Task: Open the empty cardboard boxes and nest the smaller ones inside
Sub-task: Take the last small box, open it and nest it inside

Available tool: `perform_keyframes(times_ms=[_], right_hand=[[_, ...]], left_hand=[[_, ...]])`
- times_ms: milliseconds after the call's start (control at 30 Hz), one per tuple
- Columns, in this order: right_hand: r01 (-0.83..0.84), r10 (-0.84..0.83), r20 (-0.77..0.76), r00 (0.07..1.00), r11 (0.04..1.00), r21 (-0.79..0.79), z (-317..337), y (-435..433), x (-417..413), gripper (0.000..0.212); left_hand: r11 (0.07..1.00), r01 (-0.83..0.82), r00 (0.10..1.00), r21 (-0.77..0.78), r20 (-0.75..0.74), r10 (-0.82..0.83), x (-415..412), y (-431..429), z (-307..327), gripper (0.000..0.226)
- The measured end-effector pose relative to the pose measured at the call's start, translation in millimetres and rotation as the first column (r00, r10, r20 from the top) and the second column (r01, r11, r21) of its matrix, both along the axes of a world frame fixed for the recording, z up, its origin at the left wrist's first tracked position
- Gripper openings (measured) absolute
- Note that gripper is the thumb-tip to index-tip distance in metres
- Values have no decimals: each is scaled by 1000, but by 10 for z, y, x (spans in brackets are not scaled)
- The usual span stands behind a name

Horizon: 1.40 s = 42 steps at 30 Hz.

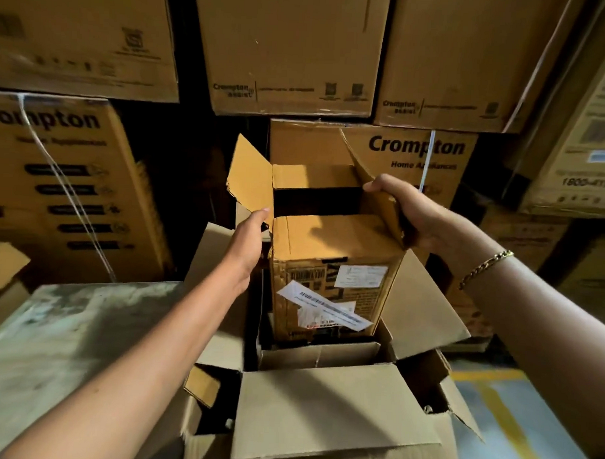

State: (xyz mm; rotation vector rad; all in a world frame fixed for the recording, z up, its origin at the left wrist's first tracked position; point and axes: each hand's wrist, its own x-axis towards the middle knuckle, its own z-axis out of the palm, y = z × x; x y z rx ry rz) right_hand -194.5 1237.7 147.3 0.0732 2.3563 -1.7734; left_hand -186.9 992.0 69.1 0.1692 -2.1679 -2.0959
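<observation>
Now our right hand [409, 212] is clamped on the small box's [333, 282] right flap [377, 194]; our left hand [251, 238], fingers extended, touches its left flap [249, 179]. It stands inside the large box [336, 409].

Dim overall, warm light from above (hard shadows), wide-angle edge bending.

small box [330, 281] upright inside large box [329, 412], flaps open

Brown small box [334, 251], white labels [326, 307]; gold bracelet [485, 267].
</observation>
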Motion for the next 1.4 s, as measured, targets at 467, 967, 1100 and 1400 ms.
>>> perform_keyframes(times_ms=[467, 967, 1100, 1400], right_hand=[[-205, 207, -3, 978, 970, 131, -600, -11, 261, 81], [-68, 58, 140, 988, 995, 67, -1225, -38, 92, 17], [-47, 30, 117, 993, 988, 144, -1369, -17, 0, 19], [27, -44, 34, 998, 919, 393, -1615, 100, -84, 33]], left_hand=[[997, -46, 999, 55, -24, 48, 293, 30, -591, 26], [959, -89, 963, -269, 222, 152, 67, -49, -1139, 39], [902, -40, 944, -431, 279, 176, -59, -136, -1253, 45], [912, -41, 951, -408, 264, 160, -215, -313, -1322, 34]])
